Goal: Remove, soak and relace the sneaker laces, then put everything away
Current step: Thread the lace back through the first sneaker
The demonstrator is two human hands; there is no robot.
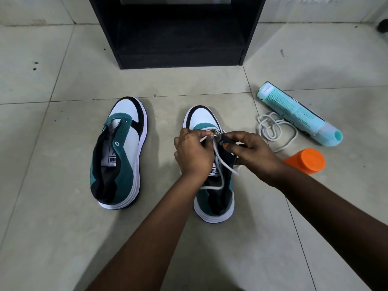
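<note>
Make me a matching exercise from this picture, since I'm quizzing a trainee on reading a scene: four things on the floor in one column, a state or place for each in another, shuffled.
Things
1. left sneaker
2. right sneaker
3. loose lace
4. spray can

States
A. lying on its side, far right
B. both hands working a lace at its eyelets
C. coiled on the floor beside the can
D. standing with no lace in it, untouched

Pairs: 1-D, 2-B, 3-C, 4-A. The left hand and right hand each pinch the lace at the right sneaker.
</note>
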